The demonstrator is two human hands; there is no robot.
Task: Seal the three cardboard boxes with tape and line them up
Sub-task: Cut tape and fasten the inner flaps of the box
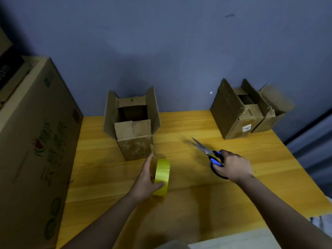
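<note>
My left hand has its grip around the yellow tape roll; my right hand grips the blue-handled scissors. On the surface, the open middle box looks empty; the right boxes show dark interiors.

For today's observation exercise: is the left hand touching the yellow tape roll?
Touching. The head view shows the left hand gripping the tape roll, thumb over its rim.

You had a handwritten "7" on the inner back flap of the open middle box. Large carton at left bore green printed characters, unreadable; right box's white label illegible.
</note>
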